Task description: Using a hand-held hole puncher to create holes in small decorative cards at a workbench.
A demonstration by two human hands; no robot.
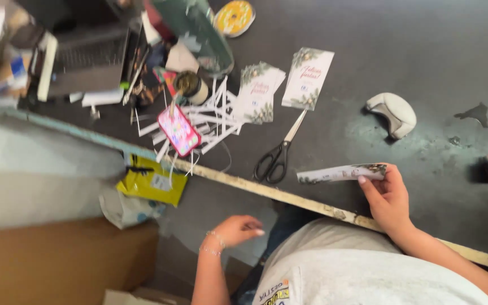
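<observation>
right hand [390,197] pinches a printed card [341,173] at four o'clock; left hand [237,229] hangs loosely curled, empty, below the table edge [289,196]. scissors [279,153] idle, finished cards [307,78] stacked at twelve, strips [210,121] already trimmed.

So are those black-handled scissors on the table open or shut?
Shut, it seems. The scissors lie flat on the dark table, blades together as one strip, loops side by side, untouched by either hand.

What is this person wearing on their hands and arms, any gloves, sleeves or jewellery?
No gloves: both hands are bare. The left hand has thin beaded bracelets around the wrist. The right hand shows no jewellery; its nails look pale-polished. Both forearms are uncovered, and a light grey printed T-shirt covers the torso.
</observation>
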